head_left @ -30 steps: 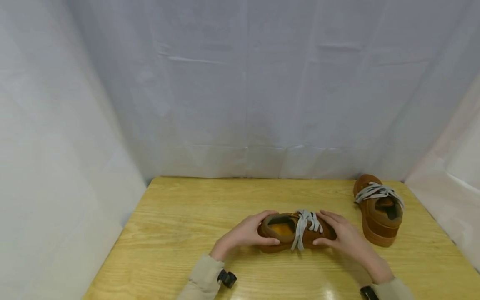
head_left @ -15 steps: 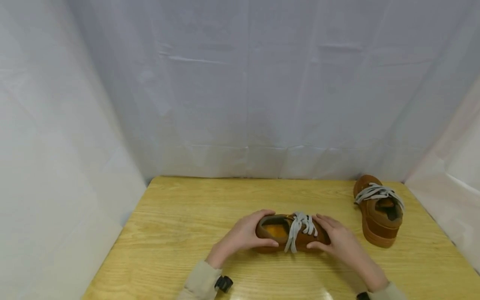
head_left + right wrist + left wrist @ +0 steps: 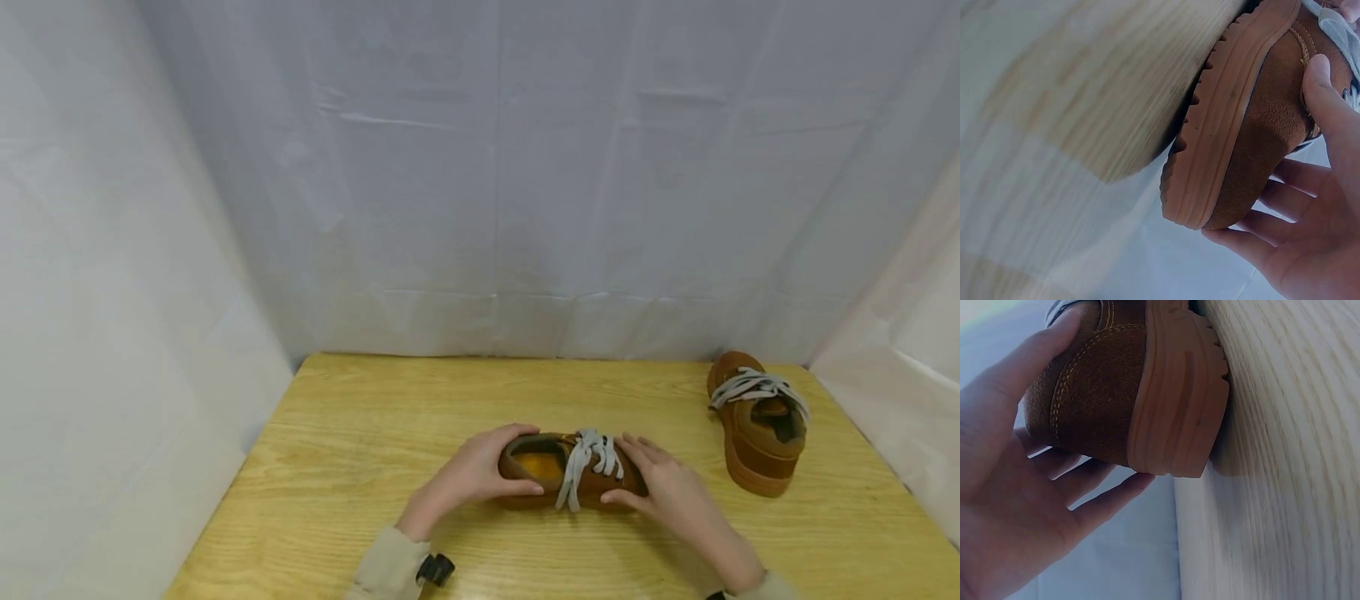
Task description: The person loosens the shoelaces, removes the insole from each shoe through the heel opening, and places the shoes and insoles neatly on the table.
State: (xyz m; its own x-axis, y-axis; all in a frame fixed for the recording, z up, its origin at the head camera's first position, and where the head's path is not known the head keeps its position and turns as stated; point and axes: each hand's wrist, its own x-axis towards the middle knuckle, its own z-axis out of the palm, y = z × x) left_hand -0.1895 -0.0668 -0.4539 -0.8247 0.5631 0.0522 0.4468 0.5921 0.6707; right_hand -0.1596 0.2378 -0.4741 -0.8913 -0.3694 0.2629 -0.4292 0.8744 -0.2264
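A brown suede shoe [image 3: 596, 483] with grey laces lies sideways between both hands, heel to the left and toe to the right. My left hand [image 3: 472, 471] grips the heel; in the left wrist view its thumb presses the near side of the heel [image 3: 1097, 394] and the fingers reach behind. My right hand [image 3: 671, 496] holds the toe end, thumb on the near side and fingers round the far side, as the toe [image 3: 1266, 112] in the right wrist view shows. The sole [image 3: 1175, 394] is at the tabletop; whether it fully touches I cannot tell.
A matching brown shoe [image 3: 761, 437] stands at the back right of the wooden table [image 3: 375, 408], toe towards the back. White sheeting [image 3: 480, 208] hangs behind the table and on both sides.
Both hands have moved the held shoe a little to the left and slightly nearer to me. The other shoe has stayed in place.
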